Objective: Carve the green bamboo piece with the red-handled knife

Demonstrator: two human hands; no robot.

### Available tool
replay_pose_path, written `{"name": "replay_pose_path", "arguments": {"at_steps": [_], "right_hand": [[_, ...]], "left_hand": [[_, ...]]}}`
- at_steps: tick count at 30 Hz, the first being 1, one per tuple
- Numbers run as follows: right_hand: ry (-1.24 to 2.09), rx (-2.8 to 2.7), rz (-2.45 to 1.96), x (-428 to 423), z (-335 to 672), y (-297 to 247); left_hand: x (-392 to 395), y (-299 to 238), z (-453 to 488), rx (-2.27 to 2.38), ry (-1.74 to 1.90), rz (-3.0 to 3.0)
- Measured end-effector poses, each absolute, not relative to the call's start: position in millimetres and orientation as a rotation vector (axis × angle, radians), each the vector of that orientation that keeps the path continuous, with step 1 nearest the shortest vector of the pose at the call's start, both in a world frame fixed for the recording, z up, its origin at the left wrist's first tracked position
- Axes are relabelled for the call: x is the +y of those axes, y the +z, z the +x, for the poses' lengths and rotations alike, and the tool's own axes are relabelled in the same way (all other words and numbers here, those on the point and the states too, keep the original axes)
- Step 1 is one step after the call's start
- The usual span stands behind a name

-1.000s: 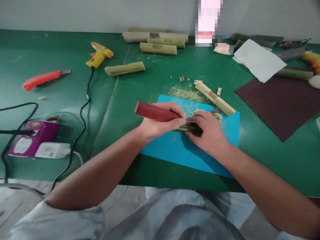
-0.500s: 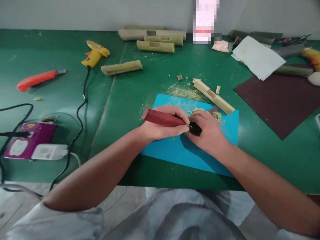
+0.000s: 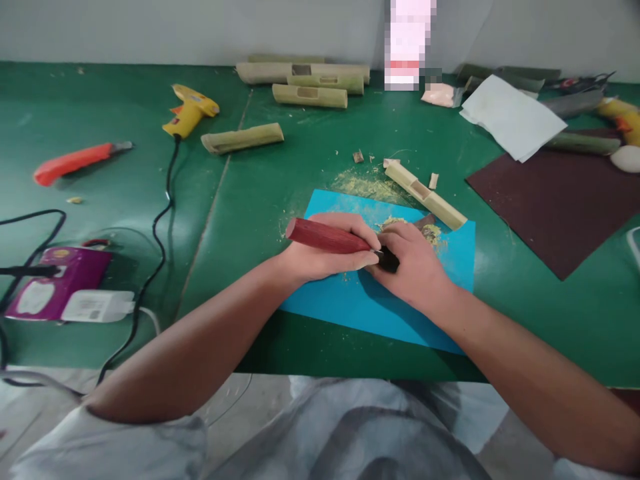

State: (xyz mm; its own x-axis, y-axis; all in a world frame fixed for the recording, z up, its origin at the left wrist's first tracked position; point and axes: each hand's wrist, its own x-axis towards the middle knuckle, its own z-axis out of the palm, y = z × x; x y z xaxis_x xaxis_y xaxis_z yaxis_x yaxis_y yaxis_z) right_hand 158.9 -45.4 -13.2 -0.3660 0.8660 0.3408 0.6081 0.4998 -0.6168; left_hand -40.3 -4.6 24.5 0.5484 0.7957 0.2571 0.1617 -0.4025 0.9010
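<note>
My left hand [image 3: 320,257] is closed around a carving tool with a thick reddish wooden handle [image 3: 330,237]. A short stretch of metal shows where the handle ends, beside my right fingers; the tip is hidden. My right hand [image 3: 417,263] is closed on a small dark piece [image 3: 388,259], mostly covered by the fingers, so its kind does not show. Both hands meet over a blue sheet [image 3: 320,310]. Yellowish shavings [image 3: 431,233] lie just beyond my right hand. A split bamboo piece with a cut-out window [image 3: 443,207] rests across the sheet's far edge.
Several bamboo pieces [image 3: 310,97] lie along the wall. To the left are a yellow glue gun [image 3: 190,110], an orange-handled cutter [image 3: 75,163] and a purple power strip [image 3: 75,270] with cables. Right: a dark brown sheet [image 3: 545,213] and white paper [image 3: 510,120].
The view has shifted very slightly. Both hands keep nearly the same position and grip; the tool and the dark piece barely move.
</note>
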Motion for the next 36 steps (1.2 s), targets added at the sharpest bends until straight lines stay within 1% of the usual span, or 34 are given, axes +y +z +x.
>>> {"name": "replay_pose_path", "arguments": {"at_steps": [8, 25, 36], "right_hand": [[0.477, -2.108, -1.2, -45.3, 158.3, -14.3], [0.593, -2.08, -1.154, -41.9, 160.7, -12.1], [0.636, -2.07, -1.138, -41.5, 161.7, -11.2]], "left_hand": [[-5.5, 23.1, -40.6, 0.798, 0.875, 1.82], [-3.6, 11.3, -34.6, 0.725, 0.959, 1.729], [-4.8, 2.4, -31.3, 0.828, 1.215, 1.673]]}}
